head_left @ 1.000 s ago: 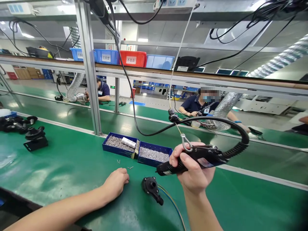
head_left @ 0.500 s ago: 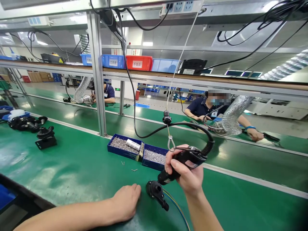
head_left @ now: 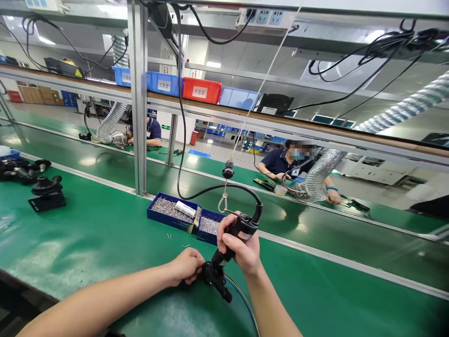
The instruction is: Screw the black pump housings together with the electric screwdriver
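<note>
My right hand [head_left: 242, 248] is wrapped round a black electric screwdriver [head_left: 243, 228], which hangs from a cord and tilts down to the left. Its nose is down at a black pump-like plastic part [head_left: 216, 280] on the green bench; the tip itself is hidden. Coloured wires [head_left: 242, 297] trail from that part toward me. At the part's left edge, my left hand [head_left: 187, 265] is closed, fingertips pinched against it. Just beyond lie a few loose screws [head_left: 185, 245] and two blue boxes, one of longer screws [head_left: 164, 207] and one of small screws [head_left: 209, 225].
A white tube [head_left: 185, 209] lies in the left screw box. More black parts [head_left: 47, 194] stand at the left. A metal post [head_left: 139, 103] rises behind the bench. Two co-workers [head_left: 280, 161] sit across, near silver ducts. Blue and red bins [head_left: 201, 90] line the shelf.
The screwdriver has come down and left, its nose now at the black part. My left hand has moved up to the part, its fingertips now against it. The view has shifted slightly.
</note>
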The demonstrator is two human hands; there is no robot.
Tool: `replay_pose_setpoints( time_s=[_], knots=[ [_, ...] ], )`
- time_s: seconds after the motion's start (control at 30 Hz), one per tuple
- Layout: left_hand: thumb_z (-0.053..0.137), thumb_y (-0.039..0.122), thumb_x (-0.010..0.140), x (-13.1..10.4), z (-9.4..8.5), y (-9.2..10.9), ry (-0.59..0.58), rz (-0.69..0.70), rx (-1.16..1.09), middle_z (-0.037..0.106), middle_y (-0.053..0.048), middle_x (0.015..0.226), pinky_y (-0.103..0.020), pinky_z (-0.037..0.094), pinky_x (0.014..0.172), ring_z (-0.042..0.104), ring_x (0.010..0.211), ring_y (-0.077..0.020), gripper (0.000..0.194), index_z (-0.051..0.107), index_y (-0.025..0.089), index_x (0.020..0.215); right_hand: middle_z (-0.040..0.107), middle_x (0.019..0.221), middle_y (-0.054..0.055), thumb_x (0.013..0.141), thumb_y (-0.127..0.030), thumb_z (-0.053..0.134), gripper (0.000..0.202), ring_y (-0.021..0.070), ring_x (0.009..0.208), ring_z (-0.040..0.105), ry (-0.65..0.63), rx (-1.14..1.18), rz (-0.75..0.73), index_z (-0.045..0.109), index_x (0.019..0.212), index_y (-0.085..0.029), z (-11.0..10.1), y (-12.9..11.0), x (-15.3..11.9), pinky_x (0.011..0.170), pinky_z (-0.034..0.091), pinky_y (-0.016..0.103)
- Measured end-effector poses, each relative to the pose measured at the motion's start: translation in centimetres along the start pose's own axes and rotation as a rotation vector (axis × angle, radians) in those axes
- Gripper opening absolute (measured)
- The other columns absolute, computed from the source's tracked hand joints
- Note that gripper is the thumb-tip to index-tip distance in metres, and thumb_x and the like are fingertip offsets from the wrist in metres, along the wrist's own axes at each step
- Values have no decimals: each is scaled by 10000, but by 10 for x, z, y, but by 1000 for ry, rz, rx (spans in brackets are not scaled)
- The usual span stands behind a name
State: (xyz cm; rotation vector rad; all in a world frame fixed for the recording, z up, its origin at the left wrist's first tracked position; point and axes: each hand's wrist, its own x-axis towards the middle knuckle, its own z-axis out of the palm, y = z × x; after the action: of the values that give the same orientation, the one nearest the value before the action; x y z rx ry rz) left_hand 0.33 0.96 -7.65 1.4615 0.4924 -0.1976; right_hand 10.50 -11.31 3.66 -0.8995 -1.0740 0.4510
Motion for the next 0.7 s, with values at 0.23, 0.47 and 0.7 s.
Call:
replay_pose_setpoints(
  time_s=[0.23,0.47,0.7],
  knots=[
    [617,400,724,-5,-5,7,-67,-26,-61,479,58,561,-210,198,341,369,372,-78,224,489,217,719,679,754,9,876,-277,778,235,102,474,564,-20,7,7,590,996,-207,2,1,0,468,449,222],
    [603,283,693,-21,-13,19,-40,13,15,512,71,523,-207,260,310,415,346,-96,172,563,195,835,680,755,13,850,-319,803,272,112,475,566,-4,-42,48,593,974,-201,5,-2,-3,463,447,231],
    [801,342,677,-30,-10,24,-40,-12,91,593,73,584,-223,367,360,497,408,-115,449,547,186,1011,669,726,3,830,-331,820,286,110,462,556,-1,-35,65,598,954,-201,9,-6,-1,461,451,230]
  ],
)
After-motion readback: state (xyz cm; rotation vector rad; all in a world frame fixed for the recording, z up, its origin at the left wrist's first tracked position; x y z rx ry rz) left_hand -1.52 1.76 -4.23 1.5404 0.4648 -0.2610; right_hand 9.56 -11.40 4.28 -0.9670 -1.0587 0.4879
